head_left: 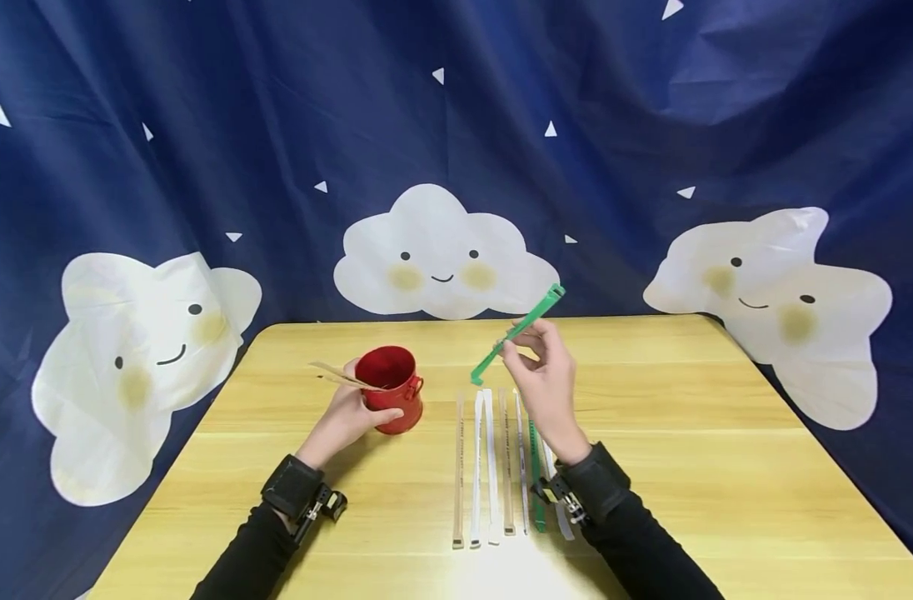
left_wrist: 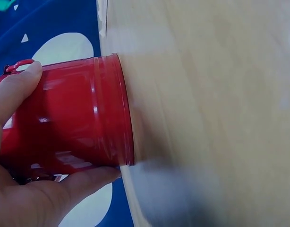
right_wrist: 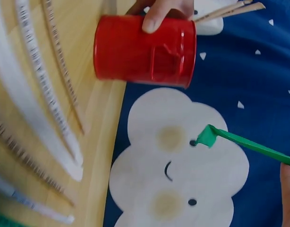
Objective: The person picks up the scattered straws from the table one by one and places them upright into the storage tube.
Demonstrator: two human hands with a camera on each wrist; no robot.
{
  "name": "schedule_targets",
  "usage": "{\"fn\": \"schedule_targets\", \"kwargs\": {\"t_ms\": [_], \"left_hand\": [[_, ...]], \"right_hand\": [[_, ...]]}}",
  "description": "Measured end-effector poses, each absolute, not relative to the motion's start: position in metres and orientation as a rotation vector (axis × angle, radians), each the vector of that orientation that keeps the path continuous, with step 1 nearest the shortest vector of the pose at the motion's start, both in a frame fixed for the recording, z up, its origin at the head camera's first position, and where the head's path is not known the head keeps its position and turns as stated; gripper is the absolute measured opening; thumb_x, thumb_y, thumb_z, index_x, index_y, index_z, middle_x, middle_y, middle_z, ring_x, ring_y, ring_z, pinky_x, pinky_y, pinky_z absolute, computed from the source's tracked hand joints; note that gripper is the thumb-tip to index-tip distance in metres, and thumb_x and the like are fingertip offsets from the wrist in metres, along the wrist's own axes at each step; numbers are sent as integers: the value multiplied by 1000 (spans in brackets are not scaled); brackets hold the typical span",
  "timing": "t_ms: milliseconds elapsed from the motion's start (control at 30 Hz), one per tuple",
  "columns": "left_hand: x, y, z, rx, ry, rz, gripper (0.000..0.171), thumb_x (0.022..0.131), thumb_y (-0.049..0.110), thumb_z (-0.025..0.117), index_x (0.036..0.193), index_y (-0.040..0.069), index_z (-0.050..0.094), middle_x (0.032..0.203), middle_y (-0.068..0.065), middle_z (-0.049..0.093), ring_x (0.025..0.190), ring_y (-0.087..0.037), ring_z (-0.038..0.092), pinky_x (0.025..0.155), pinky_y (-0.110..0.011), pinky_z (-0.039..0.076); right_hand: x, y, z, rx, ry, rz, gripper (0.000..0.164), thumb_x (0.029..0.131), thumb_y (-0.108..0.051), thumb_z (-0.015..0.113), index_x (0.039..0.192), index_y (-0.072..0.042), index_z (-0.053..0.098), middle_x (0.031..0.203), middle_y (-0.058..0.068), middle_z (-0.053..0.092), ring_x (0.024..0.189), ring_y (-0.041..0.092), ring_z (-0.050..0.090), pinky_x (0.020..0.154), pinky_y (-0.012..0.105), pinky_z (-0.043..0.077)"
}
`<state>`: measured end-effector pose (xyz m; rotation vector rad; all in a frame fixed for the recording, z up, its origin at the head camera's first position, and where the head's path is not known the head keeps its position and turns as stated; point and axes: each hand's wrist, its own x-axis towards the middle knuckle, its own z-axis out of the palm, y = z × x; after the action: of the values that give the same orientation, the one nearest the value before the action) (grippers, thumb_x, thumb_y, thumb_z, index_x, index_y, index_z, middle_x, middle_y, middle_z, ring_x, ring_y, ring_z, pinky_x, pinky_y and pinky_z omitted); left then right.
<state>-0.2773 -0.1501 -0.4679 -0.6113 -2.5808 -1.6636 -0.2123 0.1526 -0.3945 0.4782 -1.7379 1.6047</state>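
Note:
My left hand (head_left: 355, 414) grips a small red metal bucket (head_left: 393, 410) around its side, its mouth facing up. The bucket's base is at or just above the tabletop; I cannot tell which. Thin brown sticks (right_wrist: 230, 10) poke out over its rim. My right hand (head_left: 544, 379) pinches a long slim green packet (head_left: 527, 321) with flared ends, held slanted in the air right of the bucket. Below that hand, several slim packets in brown, white and green lie in a row, among them a brown one (head_left: 459, 475) and a green one (head_left: 536, 483). Some bear printed lettering.
The light wooden table (head_left: 711, 467) runs back to a dark blue curtain (head_left: 494, 108) with smiling white clouds. My right forearm (head_left: 636, 537) partly covers the right end of the row. A black camera mount (head_left: 295, 492) sits on my left wrist.

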Motion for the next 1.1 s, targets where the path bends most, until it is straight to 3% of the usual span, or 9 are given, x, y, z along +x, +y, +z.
{"fn": "schedule_targets", "kwargs": {"t_ms": [133, 333, 700, 1100], "left_hand": [[-276, -149, -468, -610, -2575, -1661, 90, 72, 12, 92, 147, 6, 43, 143, -15, 51, 129, -33, 52, 107, -55, 44], [-275, -147, -469, -637, -2569, -1674, 90, 73, 13, 92, 147, 5, 42, 143, -16, 50, 129, -34, 52, 106, -53, 45], [-274, -152, -467, -640, -2567, -1669, 88, 76, 15, 91, 147, 6, 40, 142, -16, 51, 128, -34, 53, 106, -55, 46], [-275, -150, -466, -639, -2590, -1625, 89, 76, 16, 91, 147, 5, 39, 141, -15, 52, 127, -33, 54, 104, -51, 48]], "right_hand": [[-223, 134, -392, 595, -1684, 1602, 29, 95, 8, 63, 123, 4, 57, 108, 19, 65, 92, 35, 71, 80, 36, 62], [-233, 106, -395, 675, -1616, 1617, 29, 95, 10, 61, 123, 5, 55, 109, 21, 62, 94, 39, 70, 82, 44, 61], [-252, 68, -397, 792, -1673, 1495, 30, 94, 11, 62, 122, 1, 58, 115, 19, 61, 98, 34, 69, 82, 34, 61], [-265, 50, -412, 854, -1904, 1416, 29, 94, 9, 60, 121, 0, 62, 108, 14, 61, 103, 26, 68, 87, 26, 58]]}}
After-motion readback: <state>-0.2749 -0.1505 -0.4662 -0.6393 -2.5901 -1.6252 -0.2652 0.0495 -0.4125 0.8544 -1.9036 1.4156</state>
